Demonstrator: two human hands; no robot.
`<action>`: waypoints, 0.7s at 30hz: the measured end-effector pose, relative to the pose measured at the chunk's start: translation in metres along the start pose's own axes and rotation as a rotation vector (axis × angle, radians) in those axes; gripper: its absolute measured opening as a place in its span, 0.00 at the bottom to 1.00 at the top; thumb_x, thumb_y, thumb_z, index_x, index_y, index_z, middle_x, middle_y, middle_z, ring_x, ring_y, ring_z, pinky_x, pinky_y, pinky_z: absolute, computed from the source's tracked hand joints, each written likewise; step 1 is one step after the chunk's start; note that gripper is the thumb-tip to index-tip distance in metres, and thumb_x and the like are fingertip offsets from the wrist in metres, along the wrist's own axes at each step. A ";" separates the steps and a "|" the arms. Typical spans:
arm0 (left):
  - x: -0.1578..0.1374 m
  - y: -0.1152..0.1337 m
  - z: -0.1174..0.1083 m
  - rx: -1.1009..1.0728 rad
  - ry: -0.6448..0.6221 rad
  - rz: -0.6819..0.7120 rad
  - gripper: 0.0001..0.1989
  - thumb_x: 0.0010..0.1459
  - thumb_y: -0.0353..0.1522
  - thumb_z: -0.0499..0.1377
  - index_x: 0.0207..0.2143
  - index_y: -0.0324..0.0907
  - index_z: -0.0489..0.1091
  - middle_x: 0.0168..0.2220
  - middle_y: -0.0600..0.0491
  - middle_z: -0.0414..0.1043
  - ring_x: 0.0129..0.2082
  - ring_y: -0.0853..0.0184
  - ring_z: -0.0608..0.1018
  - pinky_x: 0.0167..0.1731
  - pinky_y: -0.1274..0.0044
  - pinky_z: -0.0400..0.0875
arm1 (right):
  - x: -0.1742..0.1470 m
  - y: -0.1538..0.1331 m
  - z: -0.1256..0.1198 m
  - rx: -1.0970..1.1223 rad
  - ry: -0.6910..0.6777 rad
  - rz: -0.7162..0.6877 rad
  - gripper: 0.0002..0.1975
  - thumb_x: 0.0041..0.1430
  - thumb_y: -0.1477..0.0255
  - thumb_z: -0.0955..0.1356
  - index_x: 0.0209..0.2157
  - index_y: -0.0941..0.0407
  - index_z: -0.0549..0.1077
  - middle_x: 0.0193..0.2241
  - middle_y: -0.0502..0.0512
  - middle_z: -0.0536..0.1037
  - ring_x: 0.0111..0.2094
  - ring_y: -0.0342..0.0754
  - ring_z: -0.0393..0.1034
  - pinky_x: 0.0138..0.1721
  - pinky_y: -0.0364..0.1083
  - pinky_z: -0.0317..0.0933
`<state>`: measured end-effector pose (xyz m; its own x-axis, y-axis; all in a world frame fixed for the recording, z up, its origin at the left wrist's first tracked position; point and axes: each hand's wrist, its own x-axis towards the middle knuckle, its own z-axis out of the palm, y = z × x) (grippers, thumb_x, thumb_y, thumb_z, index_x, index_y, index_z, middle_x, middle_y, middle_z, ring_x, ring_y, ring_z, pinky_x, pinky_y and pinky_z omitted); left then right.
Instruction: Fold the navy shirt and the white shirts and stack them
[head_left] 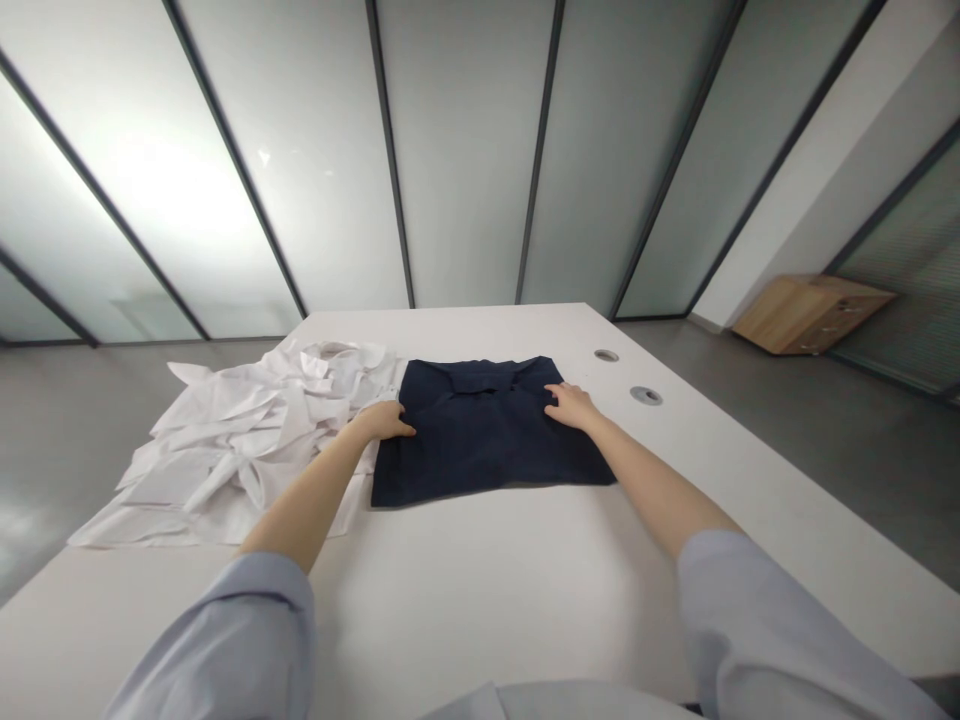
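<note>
A dark navy garment (491, 440) lies flat and roughly rectangular on the white table. A raised, folded band that looks like a collar or waistband runs near its far edge; which of the two, I cannot tell. My left hand (385, 421) is closed at the garment's left edge, thumb on top and the other fingers mostly hidden. On the right side, my right hand (574, 407) rests on the cloth with its fingers apart. Just left of the navy garment, a loose heap of white garments (247, 440) spreads over the table, close to my left hand.
The white table (495, 590) extends toward me and to the right. Two round cable grommets, a farther one (606, 355) and a nearer one (646, 396), sit in its right side. Frosted glass panels (465, 150) stand behind. A wooden cabinet (814, 313) is on the floor at right.
</note>
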<state>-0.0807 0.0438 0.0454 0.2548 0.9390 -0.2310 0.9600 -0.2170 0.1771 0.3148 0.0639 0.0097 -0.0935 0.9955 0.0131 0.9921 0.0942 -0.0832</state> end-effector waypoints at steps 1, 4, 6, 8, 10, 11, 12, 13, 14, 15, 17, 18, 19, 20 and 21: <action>0.001 -0.003 -0.001 -0.069 -0.012 0.050 0.19 0.45 0.45 0.60 0.37 0.43 0.75 0.38 0.48 0.78 0.42 0.54 0.78 0.39 0.72 0.70 | 0.002 -0.002 -0.001 -0.009 -0.012 0.017 0.27 0.55 0.65 0.64 0.57 0.54 0.67 0.53 0.60 0.72 0.53 0.60 0.65 0.52 0.54 0.58; 0.000 -0.006 -0.006 -0.248 -0.038 0.164 0.14 0.46 0.39 0.57 0.34 0.44 0.74 0.35 0.52 0.78 0.38 0.58 0.78 0.37 0.74 0.70 | 0.004 -0.005 -0.005 -0.006 -0.054 0.018 0.23 0.53 0.67 0.65 0.52 0.54 0.72 0.49 0.59 0.75 0.50 0.59 0.67 0.50 0.52 0.59; -0.001 -0.006 -0.009 -0.286 0.002 0.192 0.14 0.46 0.38 0.55 0.34 0.43 0.74 0.35 0.53 0.78 0.38 0.60 0.78 0.38 0.74 0.70 | 0.001 -0.005 -0.008 0.023 -0.038 -0.023 0.21 0.52 0.70 0.66 0.49 0.55 0.73 0.48 0.59 0.75 0.48 0.57 0.69 0.47 0.50 0.60; -0.002 -0.004 -0.011 -0.271 0.078 0.208 0.15 0.46 0.37 0.55 0.35 0.42 0.74 0.37 0.51 0.77 0.39 0.60 0.77 0.41 0.74 0.69 | -0.004 -0.002 -0.010 0.086 0.003 -0.072 0.17 0.52 0.72 0.65 0.45 0.56 0.74 0.44 0.59 0.77 0.44 0.54 0.70 0.43 0.46 0.61; -0.001 -0.002 -0.012 -0.243 0.119 0.212 0.16 0.46 0.38 0.55 0.37 0.42 0.74 0.39 0.50 0.77 0.42 0.58 0.77 0.43 0.73 0.68 | -0.010 0.001 -0.011 0.168 0.066 -0.101 0.15 0.52 0.75 0.63 0.41 0.55 0.73 0.39 0.57 0.78 0.41 0.52 0.71 0.40 0.44 0.61; -0.001 -0.001 -0.013 -0.231 0.125 0.201 0.17 0.46 0.39 0.56 0.37 0.42 0.74 0.40 0.49 0.77 0.44 0.57 0.77 0.44 0.73 0.68 | -0.013 0.002 -0.011 0.207 0.104 -0.103 0.14 0.52 0.76 0.62 0.40 0.55 0.73 0.37 0.56 0.78 0.39 0.51 0.71 0.39 0.44 0.61; 0.000 0.000 -0.013 -0.222 0.129 0.186 0.18 0.46 0.41 0.57 0.37 0.42 0.75 0.40 0.49 0.77 0.45 0.55 0.76 0.45 0.73 0.68 | -0.016 0.004 -0.012 0.244 0.144 -0.098 0.14 0.52 0.76 0.61 0.39 0.55 0.73 0.35 0.55 0.78 0.38 0.51 0.71 0.39 0.44 0.61; 0.000 0.001 -0.014 -0.218 0.131 0.173 0.19 0.46 0.43 0.58 0.37 0.43 0.75 0.40 0.48 0.78 0.45 0.54 0.76 0.45 0.72 0.68 | -0.019 0.005 -0.013 0.280 0.182 -0.091 0.13 0.52 0.76 0.60 0.38 0.55 0.72 0.34 0.55 0.78 0.37 0.51 0.71 0.38 0.44 0.61; 0.001 0.002 -0.015 -0.221 0.135 0.167 0.19 0.45 0.45 0.58 0.35 0.43 0.76 0.39 0.48 0.78 0.45 0.53 0.76 0.45 0.72 0.68 | -0.021 0.005 -0.014 0.317 0.213 -0.086 0.13 0.53 0.75 0.60 0.37 0.55 0.72 0.33 0.54 0.78 0.36 0.51 0.71 0.37 0.44 0.61; 0.002 0.003 -0.016 -0.237 0.137 0.169 0.18 0.45 0.45 0.59 0.34 0.43 0.76 0.38 0.48 0.78 0.44 0.53 0.76 0.44 0.72 0.68 | -0.023 0.005 -0.015 0.354 0.235 -0.087 0.12 0.53 0.74 0.60 0.36 0.55 0.72 0.32 0.54 0.78 0.35 0.51 0.70 0.37 0.45 0.61; 0.004 0.005 -0.020 -0.302 0.120 0.192 0.17 0.45 0.45 0.58 0.31 0.44 0.76 0.35 0.50 0.78 0.40 0.55 0.77 0.42 0.72 0.70 | -0.025 0.004 -0.020 0.420 0.268 -0.111 0.11 0.54 0.72 0.60 0.34 0.54 0.73 0.32 0.53 0.78 0.34 0.51 0.70 0.37 0.45 0.62; 0.006 0.005 -0.023 -0.341 0.106 0.207 0.16 0.45 0.45 0.58 0.30 0.44 0.76 0.33 0.51 0.78 0.38 0.56 0.77 0.40 0.73 0.70 | -0.025 0.003 -0.023 0.446 0.286 -0.130 0.11 0.54 0.71 0.60 0.34 0.54 0.73 0.33 0.53 0.79 0.35 0.51 0.70 0.38 0.45 0.62; 0.008 0.005 -0.027 -0.379 0.094 0.222 0.16 0.46 0.44 0.58 0.30 0.43 0.75 0.32 0.51 0.78 0.37 0.57 0.77 0.38 0.73 0.70 | -0.025 0.002 -0.026 0.465 0.307 -0.145 0.12 0.54 0.70 0.60 0.35 0.54 0.74 0.34 0.53 0.79 0.35 0.51 0.70 0.38 0.46 0.62; 0.010 0.005 -0.031 -0.411 0.087 0.235 0.16 0.46 0.44 0.57 0.30 0.43 0.75 0.32 0.52 0.78 0.36 0.59 0.77 0.37 0.74 0.71 | -0.024 0.001 -0.031 0.474 0.336 -0.148 0.13 0.54 0.71 0.60 0.37 0.54 0.74 0.35 0.54 0.79 0.36 0.51 0.70 0.39 0.46 0.62; 0.013 0.005 -0.037 -0.435 0.086 0.245 0.15 0.46 0.42 0.57 0.31 0.43 0.75 0.32 0.53 0.78 0.35 0.60 0.77 0.36 0.75 0.71 | -0.023 0.000 -0.035 0.474 0.372 -0.139 0.14 0.54 0.71 0.60 0.38 0.54 0.74 0.36 0.54 0.79 0.36 0.52 0.70 0.39 0.46 0.62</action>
<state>-0.0771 0.0646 0.0785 0.4388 0.8968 -0.0562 0.7311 -0.3200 0.6026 0.3203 0.0410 0.0445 -0.0988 0.9133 0.3952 0.8196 0.2999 -0.4882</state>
